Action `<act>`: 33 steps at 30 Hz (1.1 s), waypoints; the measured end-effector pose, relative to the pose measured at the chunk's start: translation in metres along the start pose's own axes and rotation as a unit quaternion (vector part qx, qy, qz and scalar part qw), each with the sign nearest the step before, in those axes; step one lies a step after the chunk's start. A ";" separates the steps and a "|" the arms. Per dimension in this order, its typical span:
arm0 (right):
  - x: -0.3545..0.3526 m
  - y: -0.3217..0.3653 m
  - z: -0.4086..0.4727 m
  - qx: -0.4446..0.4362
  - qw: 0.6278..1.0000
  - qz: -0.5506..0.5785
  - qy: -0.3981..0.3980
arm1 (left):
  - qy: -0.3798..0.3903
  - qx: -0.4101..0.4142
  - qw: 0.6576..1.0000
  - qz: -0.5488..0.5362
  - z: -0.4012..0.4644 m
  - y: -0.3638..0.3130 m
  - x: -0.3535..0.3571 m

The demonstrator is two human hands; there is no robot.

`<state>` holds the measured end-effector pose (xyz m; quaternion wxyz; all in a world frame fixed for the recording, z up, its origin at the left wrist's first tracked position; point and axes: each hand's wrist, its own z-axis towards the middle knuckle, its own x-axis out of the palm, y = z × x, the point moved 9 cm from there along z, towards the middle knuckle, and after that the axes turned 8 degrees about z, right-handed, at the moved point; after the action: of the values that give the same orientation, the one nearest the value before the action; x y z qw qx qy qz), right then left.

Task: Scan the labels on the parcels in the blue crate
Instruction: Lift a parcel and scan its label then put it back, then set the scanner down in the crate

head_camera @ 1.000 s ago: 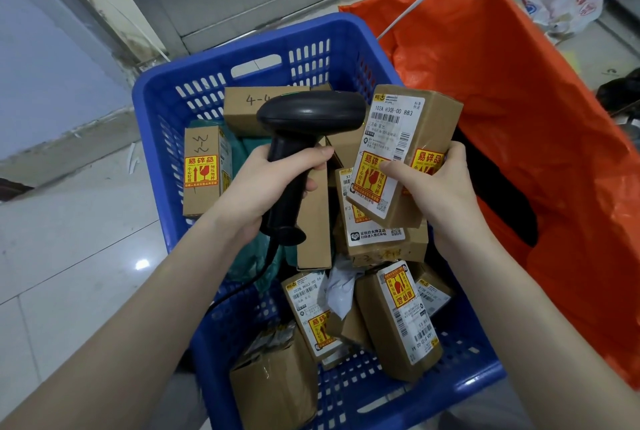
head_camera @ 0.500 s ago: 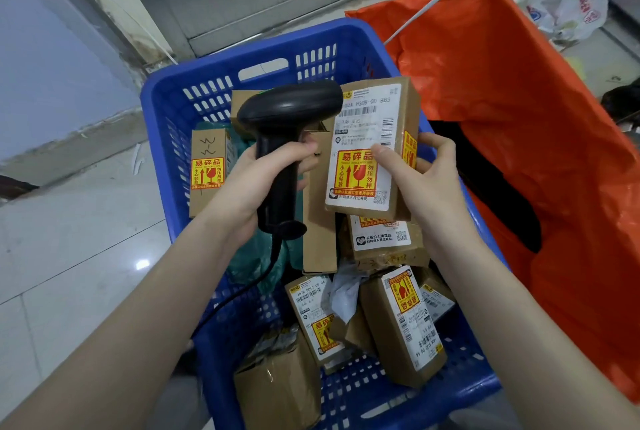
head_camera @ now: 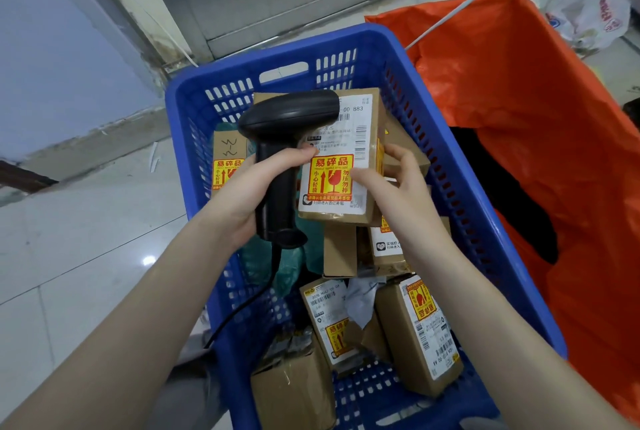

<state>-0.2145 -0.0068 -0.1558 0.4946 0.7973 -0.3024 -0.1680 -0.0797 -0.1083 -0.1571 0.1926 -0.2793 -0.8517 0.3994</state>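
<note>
Held parcel [head_camera: 341, 166]: raised above blue crate [head_camera: 194, 111], white label facing up, yellow-red fragile sticker visible. Right hand [head_camera: 391, 183]: closed around parcel's right edge, thumb on label. Left hand [head_camera: 249, 194]: wrapped around handle of black scanner [head_camera: 287, 118], head overlapping label's upper left corner. Further parcels lying loose in crate. Orange bag [head_camera: 519, 118] touching crate's right side.
</note>
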 end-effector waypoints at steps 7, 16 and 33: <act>0.027 -0.001 -0.006 -0.054 0.991 -0.121 0.015 | -0.090 0.041 0.994 0.056 0.006 -0.008 -0.047; 0.081 -0.006 0.005 -0.152 0.881 -0.449 -0.019 | -0.176 0.013 0.982 0.065 0.008 0.011 -0.087; 0.113 -0.031 0.029 -0.158 0.737 -0.656 -0.023 | -0.174 0.033 0.978 0.114 0.011 -0.002 -0.081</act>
<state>-0.1353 -0.0898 -0.1935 0.3738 0.7040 0.3156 -0.5148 -0.0238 -0.1668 -0.1708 0.0036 -0.2945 -0.8211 0.4889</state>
